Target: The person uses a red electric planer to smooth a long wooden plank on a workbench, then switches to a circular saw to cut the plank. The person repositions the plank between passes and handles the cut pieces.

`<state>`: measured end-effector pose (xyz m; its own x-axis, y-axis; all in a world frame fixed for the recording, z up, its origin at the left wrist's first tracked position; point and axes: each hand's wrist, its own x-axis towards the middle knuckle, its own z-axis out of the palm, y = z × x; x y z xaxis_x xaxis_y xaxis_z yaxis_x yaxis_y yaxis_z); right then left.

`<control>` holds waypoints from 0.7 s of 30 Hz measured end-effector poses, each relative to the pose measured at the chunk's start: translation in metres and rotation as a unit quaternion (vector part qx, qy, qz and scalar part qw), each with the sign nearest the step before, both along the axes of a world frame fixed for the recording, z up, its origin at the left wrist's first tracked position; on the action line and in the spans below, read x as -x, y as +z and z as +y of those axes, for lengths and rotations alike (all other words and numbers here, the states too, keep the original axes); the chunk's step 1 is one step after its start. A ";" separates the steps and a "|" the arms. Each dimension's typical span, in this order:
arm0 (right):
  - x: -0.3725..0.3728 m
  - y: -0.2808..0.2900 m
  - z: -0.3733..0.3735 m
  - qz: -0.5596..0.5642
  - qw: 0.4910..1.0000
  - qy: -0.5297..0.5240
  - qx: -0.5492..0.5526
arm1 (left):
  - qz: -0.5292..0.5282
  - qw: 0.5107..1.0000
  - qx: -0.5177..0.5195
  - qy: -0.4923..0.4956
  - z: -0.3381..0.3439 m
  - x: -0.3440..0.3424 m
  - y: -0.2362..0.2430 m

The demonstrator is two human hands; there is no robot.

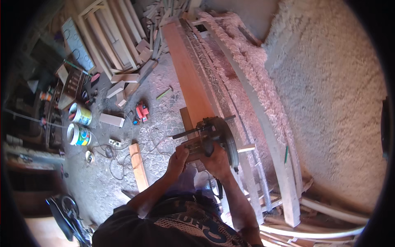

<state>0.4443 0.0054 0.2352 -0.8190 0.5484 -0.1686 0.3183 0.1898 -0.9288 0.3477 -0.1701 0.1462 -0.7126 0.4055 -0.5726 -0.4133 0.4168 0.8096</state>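
Sitting over the near end of a long, flat, reddish-brown plank: one circular saw, dark, dull-surfaced, its rounded guard to the right, a straight bar projecting left. Left hand: closed on the saw's left side. Right hand: wrapped around its handle. Right: grey timber beam, long, square-edged; pale curly shavings, heaped; rough, grainy wall. Left, on the floor: red power tool, compact; two round buckets, white with coloured printing.

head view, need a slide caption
Left hand and right hand on a power saw at the near end of a long board, shavings heaped at right.
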 end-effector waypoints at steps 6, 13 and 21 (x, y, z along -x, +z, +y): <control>0.018 -0.021 0.006 0.004 1.000 0.004 0.007 | -0.006 0.999 -0.035 0.030 0.012 0.013 0.007; 0.029 0.008 0.016 0.039 0.998 0.023 0.037 | 0.024 0.998 -0.043 0.049 0.015 0.034 -0.005; 0.055 -0.003 0.021 0.019 0.999 0.015 0.041 | -0.014 0.998 -0.043 0.053 0.019 0.060 -0.013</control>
<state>0.3891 0.0262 0.2321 -0.8419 0.5086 -0.1803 0.2774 0.1212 -0.9531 0.2876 -0.1508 0.1330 -0.7380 0.3782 -0.5589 -0.4742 0.2986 0.8282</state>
